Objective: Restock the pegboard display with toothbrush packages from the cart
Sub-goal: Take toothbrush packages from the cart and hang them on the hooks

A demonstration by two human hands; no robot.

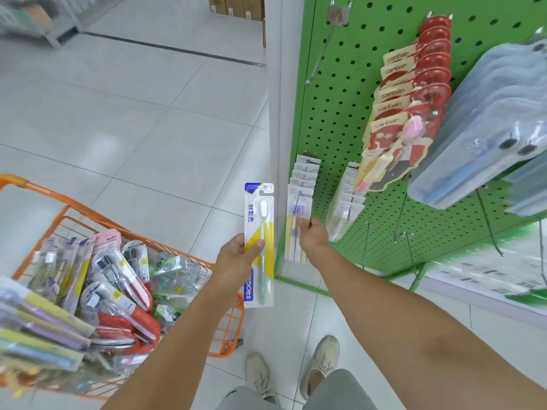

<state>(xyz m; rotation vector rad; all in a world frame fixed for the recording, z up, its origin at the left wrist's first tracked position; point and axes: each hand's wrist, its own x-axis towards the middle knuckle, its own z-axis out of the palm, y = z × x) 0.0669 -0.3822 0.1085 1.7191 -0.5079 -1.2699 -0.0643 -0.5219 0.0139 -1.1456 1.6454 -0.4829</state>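
Note:
My left hand (238, 255) grips a white, yellow and blue toothbrush package (259, 232) upright, just left of the green pegboard (340, 113). My right hand (312, 236) holds the lower part of the front package in a row of white toothbrush packages (299, 208) hanging on a low peg at the board's left edge. The orange cart (228, 324) at lower left is full of assorted toothbrush packages (118, 279).
A second row of white packages (347, 196) hangs beside the first. Red-and-cream packages (414, 93) and clear blue packs (488, 122) hang higher right. Several bare hooks (321, 51) stick out. Cardboard boxes (236, 5) stand far back. My shoes (321, 362) are below.

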